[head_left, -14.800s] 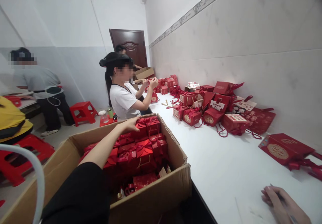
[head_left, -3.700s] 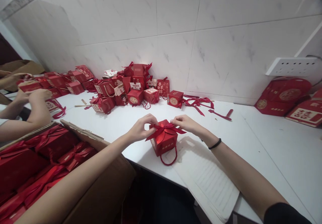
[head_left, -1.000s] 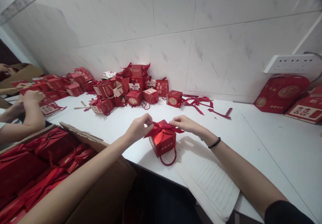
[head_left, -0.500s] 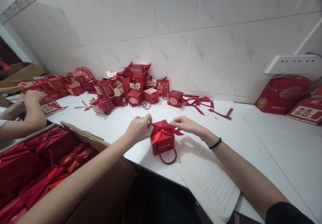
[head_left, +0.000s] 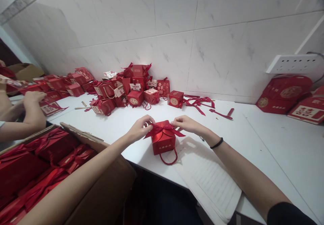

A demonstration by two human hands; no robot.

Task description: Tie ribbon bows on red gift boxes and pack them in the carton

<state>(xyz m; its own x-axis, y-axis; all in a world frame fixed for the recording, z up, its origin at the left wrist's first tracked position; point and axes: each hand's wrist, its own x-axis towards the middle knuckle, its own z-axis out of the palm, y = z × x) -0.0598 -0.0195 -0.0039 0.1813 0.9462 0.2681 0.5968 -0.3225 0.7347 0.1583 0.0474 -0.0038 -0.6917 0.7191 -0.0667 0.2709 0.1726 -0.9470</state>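
A red gift box [head_left: 164, 144] with gold lettering stands near the table's front edge. Across its folded top lies a red ribbon bow [head_left: 162, 128], its tails spreading to both sides. My left hand [head_left: 142, 126] pinches the bow's left side between thumb and fingers. On the other side, my right hand [head_left: 186, 124] has its fingertips closed on the right part of the ribbon. A twisted red cord handle [head_left: 169, 160] hangs in a loop at the front of the box.
At left, a cardboard box [head_left: 83, 134] holds several red gift boxes. More red boxes [head_left: 134, 96] are piled by the wall, with loose ribbons [head_left: 201, 102] beside them. Lined paper [head_left: 215, 184] lies right of front. A co-worker's hands [head_left: 34, 98] are at far left.
My left fingers have loosened from a tight fist-like pinch, and the bow's left tail now shows below them. At far left, a co-worker's other hand has raised a red-and-white piece.
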